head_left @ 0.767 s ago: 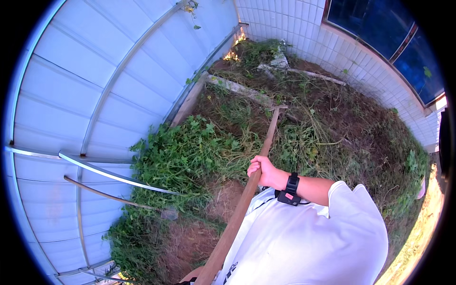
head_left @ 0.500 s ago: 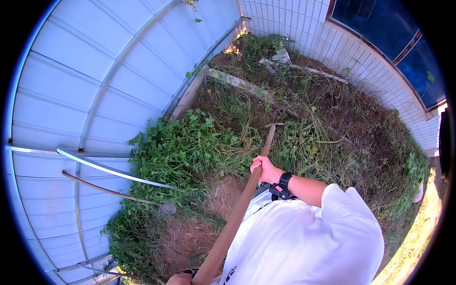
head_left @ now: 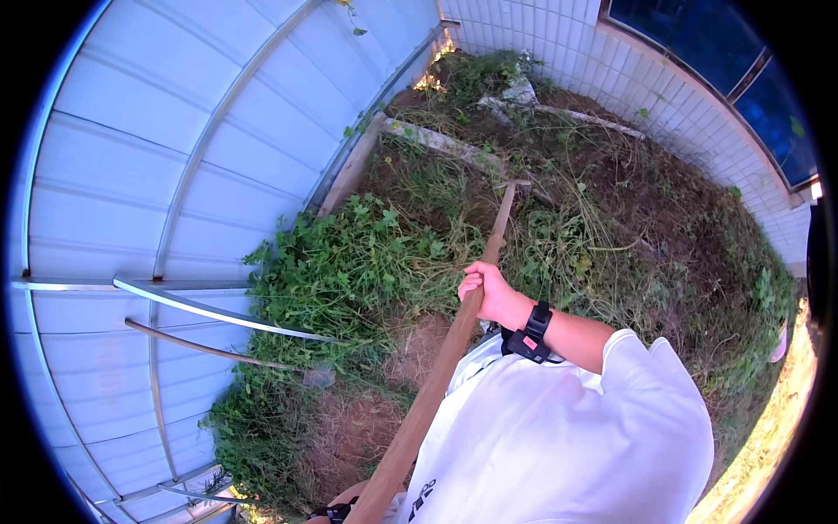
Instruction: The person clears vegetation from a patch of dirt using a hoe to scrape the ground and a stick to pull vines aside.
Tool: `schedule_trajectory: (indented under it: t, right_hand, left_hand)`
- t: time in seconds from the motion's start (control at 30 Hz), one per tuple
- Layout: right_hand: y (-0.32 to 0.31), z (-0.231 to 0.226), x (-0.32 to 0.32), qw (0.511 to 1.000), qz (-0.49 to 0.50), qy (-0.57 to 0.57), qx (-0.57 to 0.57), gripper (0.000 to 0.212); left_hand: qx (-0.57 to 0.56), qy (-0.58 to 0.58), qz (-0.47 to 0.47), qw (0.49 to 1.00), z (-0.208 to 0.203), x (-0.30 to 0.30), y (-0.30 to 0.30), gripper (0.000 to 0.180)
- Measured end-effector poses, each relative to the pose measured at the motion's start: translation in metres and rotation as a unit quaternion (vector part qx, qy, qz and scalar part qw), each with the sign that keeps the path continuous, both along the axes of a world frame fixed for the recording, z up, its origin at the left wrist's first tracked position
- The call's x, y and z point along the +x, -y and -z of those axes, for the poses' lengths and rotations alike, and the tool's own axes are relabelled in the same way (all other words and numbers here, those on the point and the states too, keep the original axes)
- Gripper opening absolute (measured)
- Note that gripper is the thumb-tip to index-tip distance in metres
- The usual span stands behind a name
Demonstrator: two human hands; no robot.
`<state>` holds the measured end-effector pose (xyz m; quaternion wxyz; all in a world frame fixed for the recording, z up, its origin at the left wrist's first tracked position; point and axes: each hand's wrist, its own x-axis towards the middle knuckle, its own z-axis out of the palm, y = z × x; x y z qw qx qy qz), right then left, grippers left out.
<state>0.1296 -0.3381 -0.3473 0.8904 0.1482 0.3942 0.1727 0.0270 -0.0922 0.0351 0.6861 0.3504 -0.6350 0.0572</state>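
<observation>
My right hand (head_left: 484, 290) is closed around the wooden handle (head_left: 436, 380) of a long-handled hoe, partway along its length. The handle slants from the lower edge up to a narrow crosswise head (head_left: 517, 183), which is at the weeds and cut stems beyond my hand. Its cutting edge cannot be made out. At the lower edge, beside the handle, only a little of my left hand and its black wristband (head_left: 339, 509) show; the fingers are cut off. Leafy green weeds (head_left: 349, 253) grow left of the hoe, and dry, tangled stems (head_left: 646, 253) lie to its right.
A white metal panel wall (head_left: 113, 210) rises on the left. From it, a curved metal bar (head_left: 227, 316) and a thinner rod (head_left: 201, 344) reach over the weeds. A concrete curb (head_left: 445, 144) crosses behind the hoe head. A white tiled wall (head_left: 559, 52) with a blue window stands at the back right.
The hoe head has moved farther away, up toward the curb. My right hand has risen slightly with the handle. My left hand has slipped mostly below the lower edge.
</observation>
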Motion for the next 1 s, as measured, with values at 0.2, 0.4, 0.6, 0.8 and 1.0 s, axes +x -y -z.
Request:
schedule_trajectory:
  t: [0.2,0.4,0.6,0.8,1.0]
  right_hand:
    - [0.001,-0.032,-0.001,1.000,0.004,0.000,-0.008,0.034]
    - [-0.005,-0.013,-0.007,1.000,-0.016,-0.009,-0.009,0.034]
    - [-0.009,0.039,-0.013,0.998,-0.034,-0.052,0.017,0.034]
    - [-0.016,0.068,-0.024,0.998,-0.020,-0.034,0.049,0.034]
    - [-0.003,0.095,-0.004,0.998,0.027,-0.023,0.060,0.029]
  left_hand:
    - [-0.081,-0.065,-0.054,0.993,0.003,-0.011,0.015,0.027]
    - [-0.102,-0.087,-0.138,0.981,0.005,-0.025,0.025,0.027]
    - [0.018,-0.054,-0.027,0.998,-0.008,0.002,0.035,0.042]
    - [0.054,-0.056,0.022,0.997,0.000,0.014,0.051,0.044]
    - [0.094,-0.099,0.002,0.991,0.018,0.015,0.057,0.044]
